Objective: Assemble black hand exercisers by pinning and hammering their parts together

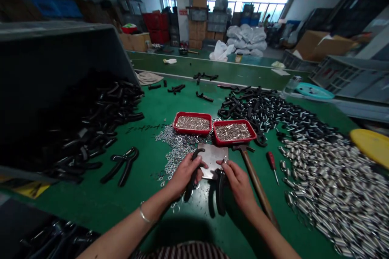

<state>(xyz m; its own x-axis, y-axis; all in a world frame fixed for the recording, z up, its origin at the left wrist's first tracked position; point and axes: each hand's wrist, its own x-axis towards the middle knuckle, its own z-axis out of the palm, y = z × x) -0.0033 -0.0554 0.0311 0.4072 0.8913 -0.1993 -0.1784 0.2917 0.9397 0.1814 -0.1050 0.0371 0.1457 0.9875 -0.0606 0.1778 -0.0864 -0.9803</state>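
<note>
My left hand (pixel 183 175) is closed around a black curved-jaw tool half (pixel 189 191), its hooked end pointing up and its handle toward me. My right hand (pixel 240 183) grips another black handle (pixel 221 196); a small silver spring-like piece (pixel 225 159) shows at the thumb and fingertips. Between the hands lies a flat metal plate (pixel 210 154) on the green table. Loose silver washers or nuts (pixel 178 151) are scattered to its left. Two red trays (pixel 192 132) of small metal parts stand just beyond the plate. My fingers hide parts of both pieces.
A hammer (pixel 257 180) and a red screwdriver (pixel 271 161) lie at right, beside heaped springs (pixel 337 186) and black parts (pixel 258 103). At left are an assembled black tool (pixel 124 164) and a tipped grey bin (pixel 121 48) spilling black handles (pixel 115 101).
</note>
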